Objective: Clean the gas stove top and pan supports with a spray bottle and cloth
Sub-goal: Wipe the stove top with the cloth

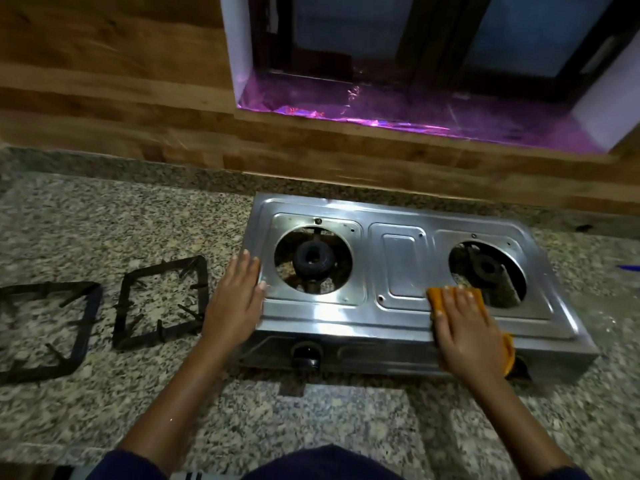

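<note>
A steel two-burner gas stove (401, 268) sits on the granite counter, both burner openings bare. My right hand (467, 334) lies flat on an orange cloth (437, 299), pressing it onto the stove top just in front of the right burner (486, 268). My left hand (237, 299) rests flat with fingers spread against the stove's left edge, beside the left burner (313, 259). Two black square pan supports (161, 303) (45, 330) lie on the counter to the left of the stove. No spray bottle is in view.
The granite counter (104, 220) runs left and in front of the stove. A wood-panelled wall (121, 98) stands behind it, with a window recess lined in purple foil (398, 109). A black knob (306, 353) sits on the stove front. A small blue object (628, 267) shows at the right edge.
</note>
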`<action>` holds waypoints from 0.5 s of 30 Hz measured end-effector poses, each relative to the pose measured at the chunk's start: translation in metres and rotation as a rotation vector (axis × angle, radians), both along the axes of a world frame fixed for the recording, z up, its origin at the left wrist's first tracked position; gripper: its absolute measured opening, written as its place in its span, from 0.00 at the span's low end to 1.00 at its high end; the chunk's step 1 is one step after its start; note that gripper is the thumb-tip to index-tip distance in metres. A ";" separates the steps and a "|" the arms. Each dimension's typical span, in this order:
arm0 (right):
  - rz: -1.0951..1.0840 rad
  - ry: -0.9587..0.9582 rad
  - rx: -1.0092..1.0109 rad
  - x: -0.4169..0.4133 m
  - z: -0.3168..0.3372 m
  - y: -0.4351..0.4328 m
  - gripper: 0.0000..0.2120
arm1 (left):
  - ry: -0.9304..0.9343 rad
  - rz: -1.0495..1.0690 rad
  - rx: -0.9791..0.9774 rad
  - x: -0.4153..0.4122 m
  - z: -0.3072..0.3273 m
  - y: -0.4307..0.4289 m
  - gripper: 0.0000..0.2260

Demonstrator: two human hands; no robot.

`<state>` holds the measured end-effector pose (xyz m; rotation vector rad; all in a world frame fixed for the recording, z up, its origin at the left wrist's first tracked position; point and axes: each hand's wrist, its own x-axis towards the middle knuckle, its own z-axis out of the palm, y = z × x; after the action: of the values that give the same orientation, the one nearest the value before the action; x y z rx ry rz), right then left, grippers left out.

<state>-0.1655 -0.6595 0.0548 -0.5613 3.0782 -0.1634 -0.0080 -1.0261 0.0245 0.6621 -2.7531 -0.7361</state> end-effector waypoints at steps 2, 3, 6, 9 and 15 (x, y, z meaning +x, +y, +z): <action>-0.044 0.014 0.040 0.001 0.001 -0.007 0.32 | -0.008 0.002 0.003 0.001 -0.002 0.000 0.29; -0.034 0.026 0.058 0.007 0.000 -0.018 0.32 | -0.006 0.002 0.002 0.001 -0.002 0.000 0.29; 0.136 0.026 0.023 0.044 -0.005 -0.074 0.31 | 0.005 0.023 0.021 0.002 -0.002 0.000 0.29; 0.415 -0.024 -0.084 0.087 -0.006 -0.149 0.29 | 0.020 0.026 0.036 0.001 0.000 0.002 0.33; 0.592 -0.098 -0.068 0.100 0.000 -0.221 0.29 | 0.026 0.001 0.049 0.001 0.007 0.002 0.41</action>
<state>-0.0653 -0.8806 0.0551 -1.3769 2.6747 -0.2730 -0.0067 -1.0246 0.0319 0.6592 -2.7182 -0.8091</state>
